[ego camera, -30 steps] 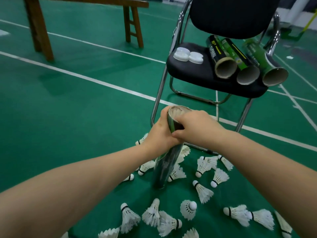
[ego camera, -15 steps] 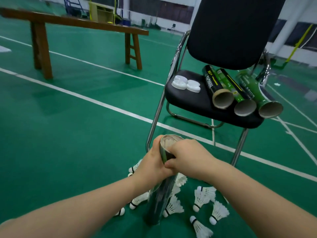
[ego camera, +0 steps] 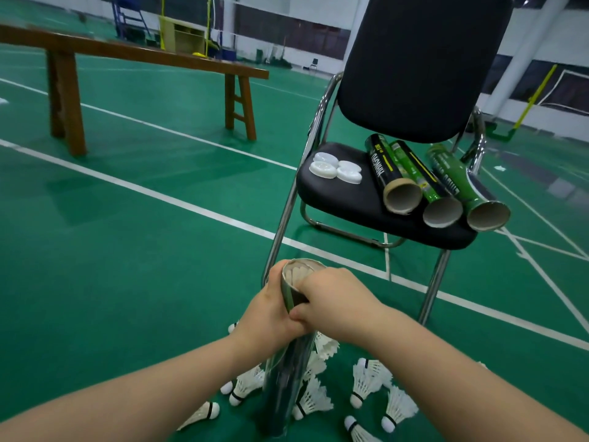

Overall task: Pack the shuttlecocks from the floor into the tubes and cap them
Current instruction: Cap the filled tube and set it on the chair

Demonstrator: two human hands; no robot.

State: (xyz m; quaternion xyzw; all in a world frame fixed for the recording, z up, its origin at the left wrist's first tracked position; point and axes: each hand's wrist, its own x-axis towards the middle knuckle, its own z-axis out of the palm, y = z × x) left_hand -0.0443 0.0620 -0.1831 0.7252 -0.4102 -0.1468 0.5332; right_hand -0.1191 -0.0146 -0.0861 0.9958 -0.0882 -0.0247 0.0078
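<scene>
A dark shuttlecock tube (ego camera: 283,387) stands upright on the green floor. White feathers show inside its open top. My left hand (ego camera: 271,311) grips the tube near its mouth from the left. My right hand (ego camera: 334,301) holds the rim from the right, fingers curled over the opening. Several white shuttlecocks (ego camera: 366,381) lie scattered on the floor around the tube's base. On the black chair seat (ego camera: 360,202) lie three empty tubes (ego camera: 401,196) with their open ends toward me, and several white caps (ego camera: 334,169) lie beside them.
The chair's chrome legs (ego camera: 283,224) stand just behind the tube. A long wooden bench (ego camera: 134,55) stands at the back left. White court lines cross the green floor. Netting and equipment line the far wall.
The view has tilted upward, so the chair and bench sit lower in frame and fewer floor shuttlecocks show. Both hands keep their hold on the tube's top.
</scene>
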